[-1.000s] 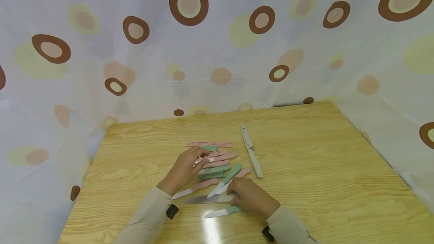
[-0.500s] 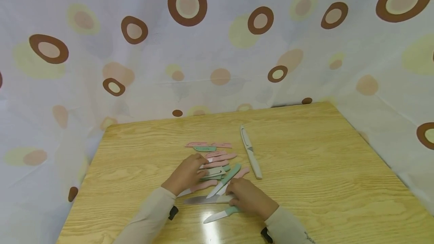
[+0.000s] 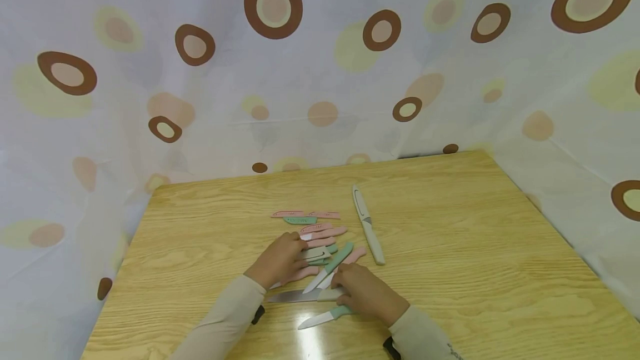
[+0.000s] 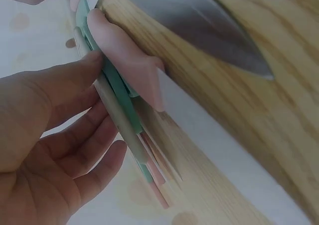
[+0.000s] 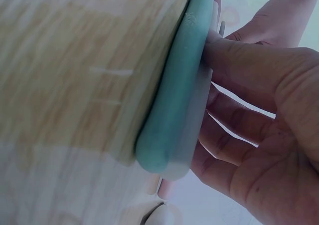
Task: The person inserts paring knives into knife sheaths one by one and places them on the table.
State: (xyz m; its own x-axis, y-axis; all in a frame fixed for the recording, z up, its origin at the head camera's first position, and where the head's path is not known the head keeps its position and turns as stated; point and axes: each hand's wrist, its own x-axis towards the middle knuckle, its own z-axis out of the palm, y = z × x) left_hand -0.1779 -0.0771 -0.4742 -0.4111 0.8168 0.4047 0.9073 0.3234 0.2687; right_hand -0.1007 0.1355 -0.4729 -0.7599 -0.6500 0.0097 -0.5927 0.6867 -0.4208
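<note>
My left hand [image 3: 279, 261] pinches a cream knife sheath [image 3: 317, 254] over green pieces in the pile; in the left wrist view the thumb lies along the sheath [image 4: 117, 115]. My right hand [image 3: 369, 295] grips the cream handle of a large knife [image 3: 295, 296], whose bare grey blade points left. In the right wrist view a green handle [image 5: 174, 95] lies against that cream handle [image 5: 199, 105]. This green-handled knife [image 3: 317, 320] is the nearest one. A pink-handled knife [image 4: 124, 55] lies beside my left hand, partly hidden by it in the head view.
Pink sheaths [image 3: 287, 214] and a green sheath [image 3: 300, 220] lie behind the pile. A cream knife [image 3: 369, 226] in its sheath lies to the right. Crossed green [image 3: 341, 256] and pink [image 3: 356, 254] handles are between the hands. Bare blades lie on the wooden table [image 3: 475, 249].
My left hand has drawn nearer and to the right from the pink knives, and the cream sheath has come into view in it. The near green-handled knife has turned slightly; my right hand stays nearly still.
</note>
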